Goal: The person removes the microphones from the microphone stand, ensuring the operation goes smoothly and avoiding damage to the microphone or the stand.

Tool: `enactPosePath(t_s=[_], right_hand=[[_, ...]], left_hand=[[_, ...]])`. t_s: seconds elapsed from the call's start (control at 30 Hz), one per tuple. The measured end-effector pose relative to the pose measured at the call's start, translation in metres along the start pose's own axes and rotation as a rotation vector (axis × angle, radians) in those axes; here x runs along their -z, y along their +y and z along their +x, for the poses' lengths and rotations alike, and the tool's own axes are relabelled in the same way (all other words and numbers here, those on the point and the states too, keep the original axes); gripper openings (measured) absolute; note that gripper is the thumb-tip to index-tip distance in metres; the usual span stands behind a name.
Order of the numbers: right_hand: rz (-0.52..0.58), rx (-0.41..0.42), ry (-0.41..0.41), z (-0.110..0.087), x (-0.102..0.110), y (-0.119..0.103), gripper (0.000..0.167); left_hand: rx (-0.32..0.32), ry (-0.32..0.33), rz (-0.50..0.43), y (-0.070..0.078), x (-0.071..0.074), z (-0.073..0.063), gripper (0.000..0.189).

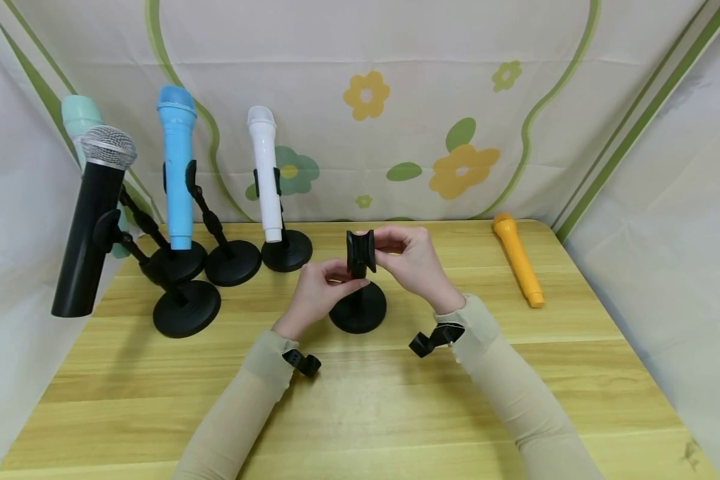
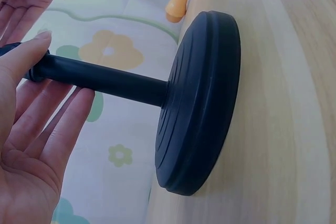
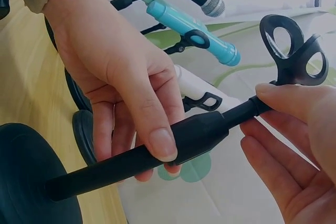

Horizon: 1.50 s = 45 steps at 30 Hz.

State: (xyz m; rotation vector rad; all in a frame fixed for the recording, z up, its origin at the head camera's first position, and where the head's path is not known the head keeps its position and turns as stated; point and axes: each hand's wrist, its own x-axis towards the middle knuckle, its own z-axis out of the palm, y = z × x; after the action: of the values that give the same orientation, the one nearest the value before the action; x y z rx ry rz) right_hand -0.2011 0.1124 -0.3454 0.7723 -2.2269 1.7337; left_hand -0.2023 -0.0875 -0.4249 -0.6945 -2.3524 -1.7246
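A black microphone stand (image 1: 358,313) stands upright on the table, its round base resting on the wood. My left hand (image 1: 318,290) pinches the thicker collar partway up its pole (image 3: 115,166), thumb on one side and fingers on the other. Higher up, my right hand (image 1: 411,257) grips the thin neck just below the clip between thumb and fingers, as the right wrist view shows. The clip (image 3: 294,56) has two looped arms spread apart, with no microphone between them. An orange microphone (image 1: 519,260) lies on the table to the right of my right hand.
On the left, stands hold a black microphone (image 1: 87,227), a mint one (image 1: 79,115), a blue one (image 1: 179,167) and a white one (image 1: 267,180). A flowered cloth (image 1: 312,40) hangs behind the wooden table (image 1: 366,413).
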Motion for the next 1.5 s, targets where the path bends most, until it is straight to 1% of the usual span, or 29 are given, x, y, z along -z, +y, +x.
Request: enactPosePath(t_s=[0.17,0.27,0.4,0.57,0.7,0.93,1.23,1.5], right_hand=[[0.015,0.027,-0.022,-0.001,0.001,0.009,0.018],[0.015,0.032,-0.033,-0.002,0.001,0.012,0.019],[0.016,0.024,-0.03,-0.003,-0.001,0.014,0.019],[0.013,-0.005,-0.029,-0.004,-0.003,0.016,0.021],[0.008,-0.026,-0.033,-0.005,-0.004,0.013,0.022],[0.021,-0.029,-0.043,-0.008,-0.005,-0.013,0.019],[0.04,-0.039,-0.043,-0.01,-0.006,-0.01,0.019],[0.055,-0.045,-0.04,-0.012,-0.006,-0.007,0.022]], left_hand=[[-0.001,0.0,-0.007,0.0,0.0,0.0,0.017],[0.01,-0.003,-0.013,-0.001,0.0,-0.001,0.017],[0.035,-0.001,-0.018,0.0,-0.001,-0.001,0.018],[0.039,0.007,-0.027,0.0,-0.002,-0.001,0.021],[0.034,0.0,-0.03,-0.001,-0.001,-0.001,0.021],[0.011,-0.008,-0.026,-0.001,0.0,-0.001,0.019],[0.002,-0.006,-0.023,-0.002,0.001,0.0,0.018],[0.021,0.002,-0.037,-0.002,-0.001,-0.001,0.023]])
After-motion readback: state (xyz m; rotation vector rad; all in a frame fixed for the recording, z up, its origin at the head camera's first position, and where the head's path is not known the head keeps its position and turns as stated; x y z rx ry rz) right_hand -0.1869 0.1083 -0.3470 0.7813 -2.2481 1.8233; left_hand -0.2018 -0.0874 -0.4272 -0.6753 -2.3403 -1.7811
